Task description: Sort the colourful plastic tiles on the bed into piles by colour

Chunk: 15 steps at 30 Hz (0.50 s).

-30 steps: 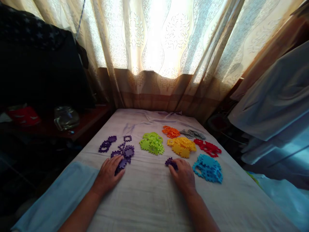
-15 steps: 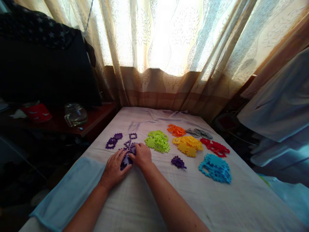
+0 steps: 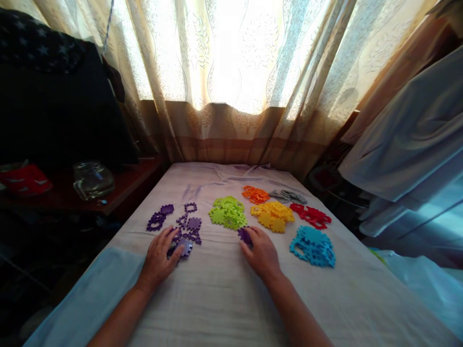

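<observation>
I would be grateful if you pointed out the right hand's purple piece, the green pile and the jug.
Purple piece (image 3: 244,234), head view: its uncovered part.
Green pile (image 3: 228,213), head view: its middle.
Jug (image 3: 94,181), head view: its side.

Flat purple gear-edged pieces lie in three places on our pale sheet (image 3: 213,299).
We see the left cluster (image 3: 156,221) of toothed purple shapes, at least one an open frame, with a solid one at its far end. In the middle group (image 3: 194,224), frames and solid pieces lie loosely scattered, the farthest a squarish open frame; nearest us, a shiny solid piece (image 3: 185,247) lies by our left hand (image 3: 158,256), which partly covers the pieces there. The right-hand piece (image 3: 245,234) is dark purple, partly hidden under our right fingers (image 3: 253,233).
</observation>
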Motion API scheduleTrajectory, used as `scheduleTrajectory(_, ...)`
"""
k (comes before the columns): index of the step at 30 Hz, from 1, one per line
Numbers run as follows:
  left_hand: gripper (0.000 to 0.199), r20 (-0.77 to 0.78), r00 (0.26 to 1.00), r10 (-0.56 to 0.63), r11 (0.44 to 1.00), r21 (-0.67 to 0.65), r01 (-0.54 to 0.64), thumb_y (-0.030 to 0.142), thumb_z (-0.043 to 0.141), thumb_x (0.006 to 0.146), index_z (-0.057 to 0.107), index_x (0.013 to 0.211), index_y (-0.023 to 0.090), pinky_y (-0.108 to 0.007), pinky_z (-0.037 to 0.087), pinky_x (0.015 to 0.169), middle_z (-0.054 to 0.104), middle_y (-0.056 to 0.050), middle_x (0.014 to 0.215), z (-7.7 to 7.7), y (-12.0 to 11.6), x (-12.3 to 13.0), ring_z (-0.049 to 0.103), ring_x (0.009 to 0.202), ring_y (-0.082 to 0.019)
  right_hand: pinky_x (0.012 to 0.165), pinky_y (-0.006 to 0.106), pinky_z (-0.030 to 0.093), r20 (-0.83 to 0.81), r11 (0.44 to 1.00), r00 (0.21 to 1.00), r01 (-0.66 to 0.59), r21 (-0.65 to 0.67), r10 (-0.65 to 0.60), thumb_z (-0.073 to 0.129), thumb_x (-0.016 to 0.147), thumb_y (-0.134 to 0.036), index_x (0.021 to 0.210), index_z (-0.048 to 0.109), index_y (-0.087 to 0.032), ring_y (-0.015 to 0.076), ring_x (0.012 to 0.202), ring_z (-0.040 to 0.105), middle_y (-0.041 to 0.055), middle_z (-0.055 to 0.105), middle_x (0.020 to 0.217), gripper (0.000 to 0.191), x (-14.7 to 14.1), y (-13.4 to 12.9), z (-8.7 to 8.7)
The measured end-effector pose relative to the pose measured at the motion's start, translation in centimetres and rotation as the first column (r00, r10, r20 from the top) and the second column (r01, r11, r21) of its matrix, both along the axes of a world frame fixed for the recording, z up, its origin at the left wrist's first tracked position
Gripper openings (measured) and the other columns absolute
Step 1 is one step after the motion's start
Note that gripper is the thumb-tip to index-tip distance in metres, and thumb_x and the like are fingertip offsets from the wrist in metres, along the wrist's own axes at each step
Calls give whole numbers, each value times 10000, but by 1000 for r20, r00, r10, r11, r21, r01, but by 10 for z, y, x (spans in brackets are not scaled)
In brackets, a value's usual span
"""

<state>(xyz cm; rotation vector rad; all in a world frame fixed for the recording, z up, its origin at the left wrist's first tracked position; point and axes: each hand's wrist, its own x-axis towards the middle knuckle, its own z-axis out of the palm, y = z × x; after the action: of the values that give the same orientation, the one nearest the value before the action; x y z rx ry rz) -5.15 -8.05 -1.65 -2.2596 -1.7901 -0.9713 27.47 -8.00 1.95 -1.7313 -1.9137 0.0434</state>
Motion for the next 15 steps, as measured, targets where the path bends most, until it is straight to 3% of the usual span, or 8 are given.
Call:
scheduleTrajectory(4,546,-4,996,84,995,-53,-84,531,347,912,551,1298,204,-469,340,1114,534,-120,1407,18,42,-21,474,1312,-269,900,436,476,58,990,991,115,88,-120,583,796,-330,1174,653,-184,295,1074,594,143,627,1214,411,46,-11,-26)
scheduleTrajectory(7,610,-1,974,226,958,-183,-222,550,329,885,552,1295,156,-479,326,1115,486,-158,1447,32,86,-44,423,1354,-300,880,470,476,68,979,986,138,147,-149,563,810,-379,1181,643,-191,313,1089,585,149,612,1234,424,53,-15,-37)
scheduleTrajectory(10,641,-6,962,273,929,-258,-265,532,306,880,564,1271,96,-535,362,1068,522,-219,1397,36,118,-57,459,1320,-343,894,468,469,33,964,989,133,231,-144,503,853,-382,1170,638,-198,298,1105,576,145,602,1252,390,49,-15,-43)
scheduleTrajectory(12,622,-12,966,258,921,-298,-250,538,305,880,582,1258,129,-554,373,1050,562,-193,1366,32,128,-54,490,1293,-339,915,467,461,3,955,993,111,275,-117,480,875,-380,1148,642,-193,291,1119,569,148,596,1260,369,48,-14,-46)
scheduleTrajectory(15,557,-20,986,168,929,-331,-165,568,348,867,634,1199,223,-528,362,1072,610,-106,1335,24,124,-36,502,1287,-304,933,464,460,-42,950,996,84,302,-75,470,896,-392,1124,648,-189,283,1120,569,146,602,1249,354,50,-12,-49)
